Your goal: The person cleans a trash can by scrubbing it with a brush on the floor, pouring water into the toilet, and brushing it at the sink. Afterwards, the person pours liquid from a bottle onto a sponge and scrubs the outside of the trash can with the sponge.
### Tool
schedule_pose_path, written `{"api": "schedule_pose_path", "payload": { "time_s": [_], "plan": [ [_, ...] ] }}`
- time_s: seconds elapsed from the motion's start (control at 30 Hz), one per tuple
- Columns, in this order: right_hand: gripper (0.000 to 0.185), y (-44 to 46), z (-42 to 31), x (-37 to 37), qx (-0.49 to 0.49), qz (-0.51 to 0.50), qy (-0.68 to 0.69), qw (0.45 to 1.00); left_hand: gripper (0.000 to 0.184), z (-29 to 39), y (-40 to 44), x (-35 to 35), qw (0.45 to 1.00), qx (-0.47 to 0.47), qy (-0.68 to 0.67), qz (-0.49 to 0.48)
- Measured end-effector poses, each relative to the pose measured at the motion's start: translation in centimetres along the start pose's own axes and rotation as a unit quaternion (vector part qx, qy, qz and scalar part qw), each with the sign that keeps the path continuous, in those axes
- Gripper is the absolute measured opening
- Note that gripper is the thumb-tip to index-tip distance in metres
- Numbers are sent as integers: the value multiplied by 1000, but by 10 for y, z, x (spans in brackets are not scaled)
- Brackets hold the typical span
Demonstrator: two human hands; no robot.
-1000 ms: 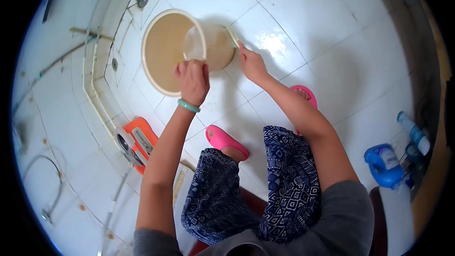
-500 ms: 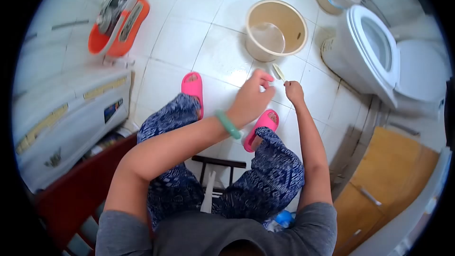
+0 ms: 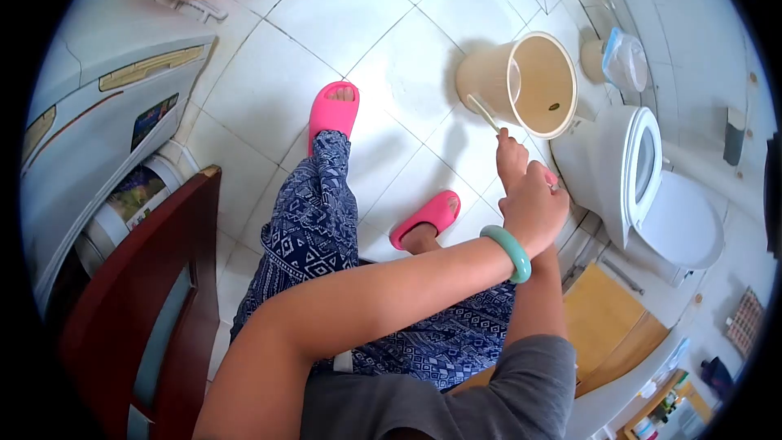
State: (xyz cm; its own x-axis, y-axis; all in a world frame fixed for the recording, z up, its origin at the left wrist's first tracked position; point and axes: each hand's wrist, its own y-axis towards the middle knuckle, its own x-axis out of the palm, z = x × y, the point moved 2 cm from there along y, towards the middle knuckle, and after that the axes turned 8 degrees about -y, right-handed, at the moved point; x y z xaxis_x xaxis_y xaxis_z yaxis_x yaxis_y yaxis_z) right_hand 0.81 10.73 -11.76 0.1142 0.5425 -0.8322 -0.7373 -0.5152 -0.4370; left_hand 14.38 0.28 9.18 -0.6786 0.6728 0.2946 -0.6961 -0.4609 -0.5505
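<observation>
- currently, the beige plastic bucket stands on the white tiled floor, its wide mouth visible; what lies inside is hard to make out.
- the right hand, on the person's side of the bucket, has its fingers closed round one end of a pale slim tool — probably gripped there so that the long free part reaches out.
- that free part overlaps the bucket's lower wall in view; whether it touches cannot be told.
- the left hand, farther from the bucket than the right, crosses over the right forearm with fingers partly curled; its palm is hidden, so i cannot tell whether it holds anything or leans there for support.
- a green bangle circles the left wrist.
- pink slippers sit apart, left of the bucket and nearer the person — likely for a steady seat and room for the arms.
- the white toilet stands just right of the bucket, which seems placed for easy reach.
</observation>
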Motion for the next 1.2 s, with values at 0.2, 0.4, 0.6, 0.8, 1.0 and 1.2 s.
{"api": "schedule_pose_path", "payload": {
  "time_s": [0.2,0.4,0.6,0.8,1.0,1.2],
  "plan": [
    [19,63,-52,38,49,6,-8,999,26,31,10,-13,992,-103,-27,-71],
    [23,76,-70,-2,65,33,60,996,28,41,8,-17,985,-132,-47,-96],
    [21,41,-63,14,91,-22,42,995,29,18,13,-12,998,-36,-42,-38],
    [19,-52,-16,-11,133,-3,121,984,24,21,23,-18,982,-113,-142,-60],
    [18,-172,25,-114,250,-48,148,956,11,18,87,-56,985,-58,-146,-67],
    [20,-217,47,-120,298,9,273,915,26,24,119,-83,999,22,-24,4]
  ]
}}
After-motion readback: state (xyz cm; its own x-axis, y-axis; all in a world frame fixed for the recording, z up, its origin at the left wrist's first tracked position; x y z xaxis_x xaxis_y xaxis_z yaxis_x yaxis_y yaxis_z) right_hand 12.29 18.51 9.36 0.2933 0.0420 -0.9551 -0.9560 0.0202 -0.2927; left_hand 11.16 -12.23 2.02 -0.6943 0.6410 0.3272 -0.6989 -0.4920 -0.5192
